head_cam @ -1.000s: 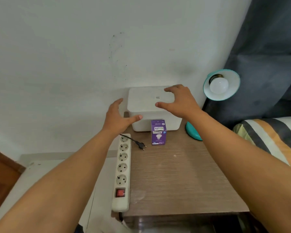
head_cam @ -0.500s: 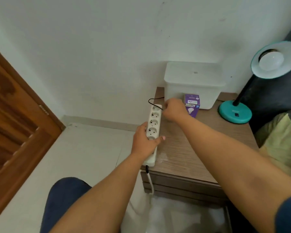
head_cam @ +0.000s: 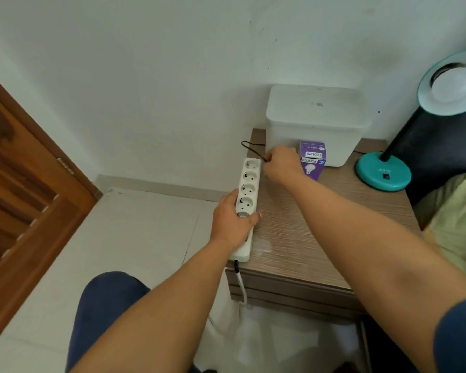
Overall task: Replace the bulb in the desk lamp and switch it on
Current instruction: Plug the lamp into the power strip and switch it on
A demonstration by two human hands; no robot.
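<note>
Since a second ago both hands have dropped from the white box (head_cam: 318, 122) to the power strip (head_cam: 246, 200). Left hand (head_cam: 233, 220) clamps its near end. Right hand (head_cam: 283, 164), fingers pinched on the black cord (head_cam: 249, 146), sits beside the far socket. Strip's long axis runs six to twelve o'clock along the counter (head_cam: 320, 227) edge. Desk lamp (head_cam: 388, 168) stands at two o'clock, its shade facing the camera.

White wall (head_cam: 145, 76), pale tiled floor (head_cam: 135, 238), wooden door (head_cam: 19, 184), wood-grain nightstand (head_cam: 320, 238)
</note>
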